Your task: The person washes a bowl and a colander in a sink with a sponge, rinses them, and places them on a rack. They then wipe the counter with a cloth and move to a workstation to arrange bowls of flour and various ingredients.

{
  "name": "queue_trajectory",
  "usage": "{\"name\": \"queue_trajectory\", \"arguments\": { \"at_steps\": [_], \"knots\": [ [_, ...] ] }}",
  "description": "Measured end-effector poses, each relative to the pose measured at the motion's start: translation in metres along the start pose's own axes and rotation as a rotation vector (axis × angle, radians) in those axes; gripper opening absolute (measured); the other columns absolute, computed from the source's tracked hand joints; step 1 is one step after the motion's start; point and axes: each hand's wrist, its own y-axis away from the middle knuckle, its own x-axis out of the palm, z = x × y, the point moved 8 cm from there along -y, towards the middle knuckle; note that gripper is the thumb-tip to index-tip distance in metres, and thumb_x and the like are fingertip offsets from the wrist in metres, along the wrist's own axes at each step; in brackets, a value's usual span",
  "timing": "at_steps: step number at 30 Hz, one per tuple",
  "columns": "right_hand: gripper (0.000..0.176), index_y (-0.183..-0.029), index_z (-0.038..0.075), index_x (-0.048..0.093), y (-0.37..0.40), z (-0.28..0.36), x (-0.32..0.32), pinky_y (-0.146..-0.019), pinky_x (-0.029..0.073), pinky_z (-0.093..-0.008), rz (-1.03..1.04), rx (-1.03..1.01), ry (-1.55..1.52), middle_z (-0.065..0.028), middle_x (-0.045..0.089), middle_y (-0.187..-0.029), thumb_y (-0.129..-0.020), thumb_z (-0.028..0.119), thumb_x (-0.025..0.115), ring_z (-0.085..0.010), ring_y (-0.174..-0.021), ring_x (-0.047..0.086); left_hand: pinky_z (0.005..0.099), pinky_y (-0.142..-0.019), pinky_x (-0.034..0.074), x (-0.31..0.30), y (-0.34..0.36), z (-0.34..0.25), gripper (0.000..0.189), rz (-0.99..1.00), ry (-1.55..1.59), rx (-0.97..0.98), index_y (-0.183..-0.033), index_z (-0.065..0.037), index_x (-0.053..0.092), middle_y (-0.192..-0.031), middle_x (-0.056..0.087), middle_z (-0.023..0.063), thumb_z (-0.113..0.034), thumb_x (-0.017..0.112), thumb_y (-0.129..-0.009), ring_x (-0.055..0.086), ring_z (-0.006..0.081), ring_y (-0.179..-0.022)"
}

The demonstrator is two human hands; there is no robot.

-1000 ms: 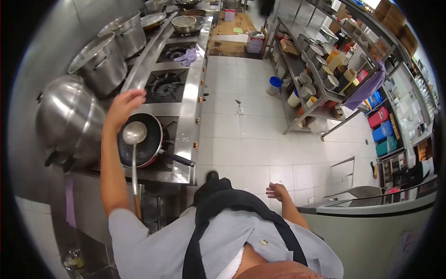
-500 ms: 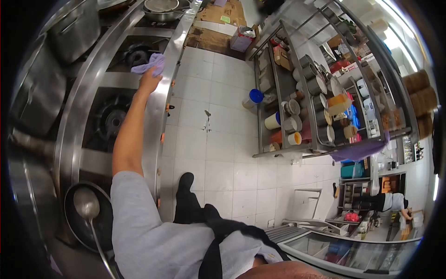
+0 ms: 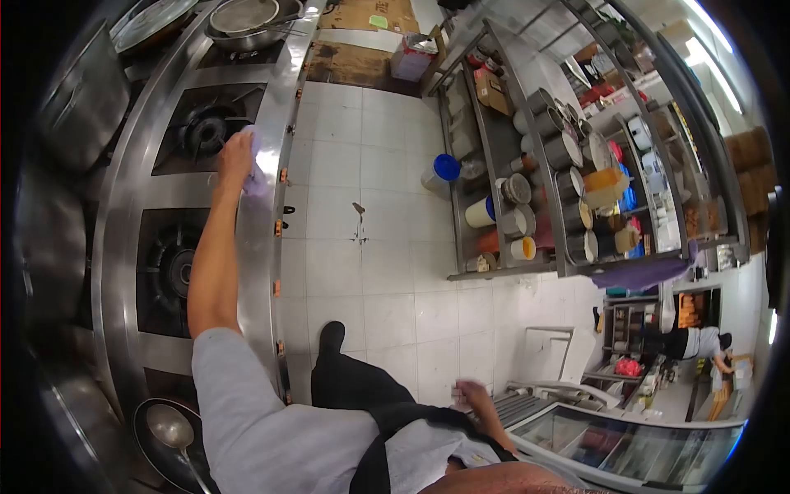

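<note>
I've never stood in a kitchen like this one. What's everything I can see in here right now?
Stove: one, silver, along the left
Burners: at least two, black, set in the stove
Cloth: one, light purple, in the left hand on the stove's rim
Frying pan: one, black, bottom left
Ladle: one, silver, in the pan
Strainer: one, silver, on a metal pan at the stove's far end
Large pots: several, silver, far left
Rack: one, grey metal, right, holding many containers
Lidded tub: one, blue lid, beside the rack
Floor tiles: many, white, centre
Co-worker: one, light top, far right
Left hand: one, bare, gripping the cloth
Right hand: one, bare, blurred, lower centre
</note>
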Motion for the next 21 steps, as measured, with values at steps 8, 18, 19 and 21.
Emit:
{"name": "queue_trajectory", "arguments": {
  "at_steps": [8, 18, 19, 21],
  "knots": [
    [0.057, -0.138, 0.007, 0.033, 0.063, 0.313, 0.066, -0.104, 0.030, -0.0508, 0.743, -0.688, -1.099, -0.0114, 0.039, -0.139, -0.095, 0.044, 0.038, -0.0256, -0.129, 0.035, 0.0361, -0.092, 0.041, -0.054, 0.286, -0.355, 0.035, 1.224, 0.459, 0.610, -0.112, -0.006, 0.059, -0.111, 0.060, 0.0132, -0.033, 0.045, -0.093, 0.056, 0.0258, -0.101],
    [0.043, -0.128, -0.001, 0.042, 0.219, 0.205, 0.156, -0.089, 0.047, -0.0339, 1.293, -0.594, -0.994, -0.0125, 0.054, -0.117, -0.096, 0.027, 0.043, -0.0233, -0.101, 0.057, 0.0392, -0.065, 0.055, -0.262, 0.448, -0.497, 0.020, 0.738, 2.176, 0.634, -0.093, 0.002, 0.060, -0.085, 0.065, 0.0180, -0.015, 0.064, -0.084, 0.066, 0.0286, -0.072],
    [0.044, -0.129, -0.001, 0.042, 0.228, 0.197, 0.147, -0.088, 0.047, -0.0333, 1.243, -0.654, -0.939, -0.0127, 0.054, -0.116, -0.095, 0.027, 0.043, -0.0234, -0.100, 0.057, 0.0397, -0.077, 0.053, -0.259, 0.487, -0.477, 0.024, 0.716, 1.888, 0.610, -0.104, -0.001, 0.057, -0.089, 0.065, 0.0123, -0.003, 0.061, -0.081, 0.065, 0.0241, -0.086],
    [0.046, -0.129, -0.002, 0.041, 0.250, 0.183, 0.131, -0.086, 0.048, -0.0322, 1.118, -0.789, -0.829, -0.0130, 0.054, -0.115, -0.095, 0.028, 0.044, -0.0236, -0.098, 0.057, 0.0391, -0.085, 0.045, -0.303, 0.561, -0.430, 0.024, 0.051, 1.048, 0.938, -0.101, -0.009, 0.062, -0.094, 0.066, 0.0058, -0.012, 0.068, -0.078, 0.061, 0.0211, -0.095]
  ]
}}
